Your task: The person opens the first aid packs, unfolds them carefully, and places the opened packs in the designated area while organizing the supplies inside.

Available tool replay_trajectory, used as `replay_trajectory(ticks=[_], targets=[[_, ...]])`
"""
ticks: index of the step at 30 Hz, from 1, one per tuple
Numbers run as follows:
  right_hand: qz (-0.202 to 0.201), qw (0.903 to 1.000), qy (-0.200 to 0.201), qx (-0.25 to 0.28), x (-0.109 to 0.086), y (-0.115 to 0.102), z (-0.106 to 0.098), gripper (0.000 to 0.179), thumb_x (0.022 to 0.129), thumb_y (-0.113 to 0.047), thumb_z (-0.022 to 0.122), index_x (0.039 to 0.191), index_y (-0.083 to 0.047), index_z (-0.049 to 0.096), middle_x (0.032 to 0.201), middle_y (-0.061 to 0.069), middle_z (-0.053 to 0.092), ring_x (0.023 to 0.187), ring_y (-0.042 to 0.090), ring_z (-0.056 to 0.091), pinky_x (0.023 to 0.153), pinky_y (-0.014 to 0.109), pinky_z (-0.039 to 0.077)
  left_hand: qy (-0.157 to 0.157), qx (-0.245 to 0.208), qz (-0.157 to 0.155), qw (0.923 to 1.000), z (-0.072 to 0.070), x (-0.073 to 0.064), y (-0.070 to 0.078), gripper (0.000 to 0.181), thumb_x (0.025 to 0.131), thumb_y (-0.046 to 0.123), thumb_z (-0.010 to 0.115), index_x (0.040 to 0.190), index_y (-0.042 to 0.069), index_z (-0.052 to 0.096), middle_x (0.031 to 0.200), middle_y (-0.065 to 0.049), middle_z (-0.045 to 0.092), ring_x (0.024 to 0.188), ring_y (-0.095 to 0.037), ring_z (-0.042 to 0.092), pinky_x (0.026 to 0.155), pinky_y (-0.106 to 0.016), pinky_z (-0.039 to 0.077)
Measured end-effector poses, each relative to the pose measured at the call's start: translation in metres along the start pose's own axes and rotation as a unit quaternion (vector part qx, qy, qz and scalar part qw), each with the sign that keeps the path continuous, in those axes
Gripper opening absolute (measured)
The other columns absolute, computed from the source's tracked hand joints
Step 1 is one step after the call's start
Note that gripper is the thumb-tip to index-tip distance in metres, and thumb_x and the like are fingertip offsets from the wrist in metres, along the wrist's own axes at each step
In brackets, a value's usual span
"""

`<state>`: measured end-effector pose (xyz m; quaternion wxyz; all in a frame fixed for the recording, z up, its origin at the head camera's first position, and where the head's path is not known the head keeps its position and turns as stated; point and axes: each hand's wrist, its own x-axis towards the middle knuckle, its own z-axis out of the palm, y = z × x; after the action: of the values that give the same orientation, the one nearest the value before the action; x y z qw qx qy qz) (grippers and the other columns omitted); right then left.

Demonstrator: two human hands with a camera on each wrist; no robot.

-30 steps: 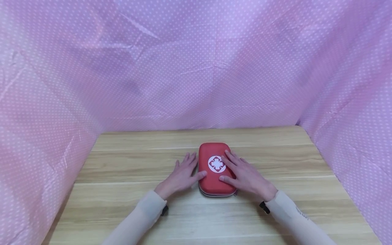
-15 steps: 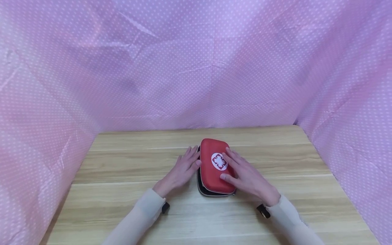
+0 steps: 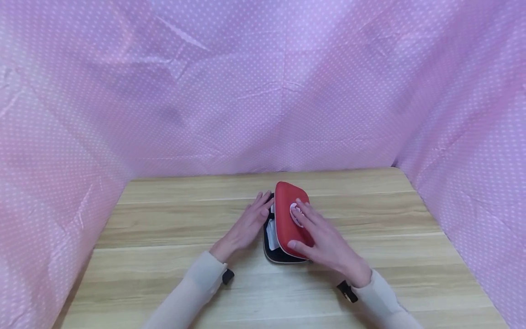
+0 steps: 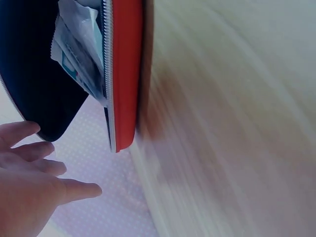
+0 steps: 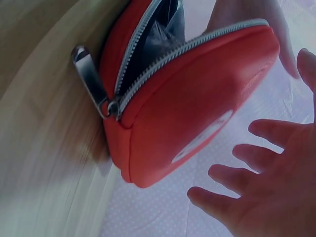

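Note:
A red first-aid case (image 3: pixel 289 219) with a white cross emblem lies on the table, its lid raised on the left and tilted toward the right. Inside the black-lined case, plastic packets (image 4: pixel 79 49) show in the left wrist view. My left hand (image 3: pixel 243 228) is at the left opening, fingers extended, with a fingertip at the raised lid's edge. On the lid's right side, my right hand (image 3: pixel 330 240) is spread over the emblem in the head view; in the right wrist view its fingers look apart from the lid. A metal zipper pull (image 5: pixel 91 81) hangs at the case's corner.
The wood-grain table (image 3: pixel 172 219) reaches back to a pink polka-dot cloth (image 3: pixel 263 91), which surrounds it at the back and both sides. A black strap piece (image 3: pixel 347 291) sits at the right sleeve cuff, another (image 3: pixel 228 276) at the left.
The case lid has lifted on its left side and swung rightward, exposing the packets. My left hand has moved up and slightly right along with the lid's edge; my right hand stays beside the lid.

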<state>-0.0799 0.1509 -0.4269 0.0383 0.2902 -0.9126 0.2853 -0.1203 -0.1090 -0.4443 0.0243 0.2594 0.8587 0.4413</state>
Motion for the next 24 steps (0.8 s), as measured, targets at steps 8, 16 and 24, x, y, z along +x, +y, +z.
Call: replay_trajectory(ticks=[8, 16, 24], targets=[[-0.011, 0.9999, 0.006, 0.008, 0.001, -0.005, 0.005, 0.087, 0.091, -0.054, 0.074, 0.162, -0.019, 0.038, 0.172, 0.005, 0.023, 0.153, 0.038, 0.028, 0.109, 0.061, 0.045, -0.007, -0.008, 0.003, 0.9999, 0.003, 0.007, 0.008, 0.091, 0.102, 0.073, 0.009, 0.161, 0.008, 0.035, 0.172, -0.006, 0.021, 0.159, -0.032, 0.007, 0.121, -0.069, 0.01], [-0.011, 0.9999, 0.01, 0.008, 0.001, -0.005, 0.007, 0.086, 0.091, -0.049, 0.076, 0.162, -0.017, 0.038, 0.171, 0.005, 0.024, 0.147, 0.038, 0.04, 0.108, 0.057, 0.047, -0.013, -0.014, 0.003, 0.9998, 0.005, 0.012, 0.014, 0.097, 0.1, 0.077, 0.007, 0.16, 0.007, 0.036, 0.172, -0.006, 0.02, 0.159, -0.028, 0.006, 0.122, -0.067, 0.01], [0.002, 0.9998, 0.015, 0.015, -0.007, -0.004, -0.001, 0.084, 0.092, -0.044, 0.076, 0.163, -0.021, 0.036, 0.17, 0.002, 0.027, 0.144, 0.038, 0.046, 0.102, 0.057, 0.051, -0.013, 0.006, -0.004, 0.9999, 0.001, 0.011, 0.005, 0.096, 0.102, 0.075, 0.01, 0.159, 0.003, 0.038, 0.171, -0.011, 0.02, 0.158, -0.036, 0.009, 0.122, -0.069, 0.011]])
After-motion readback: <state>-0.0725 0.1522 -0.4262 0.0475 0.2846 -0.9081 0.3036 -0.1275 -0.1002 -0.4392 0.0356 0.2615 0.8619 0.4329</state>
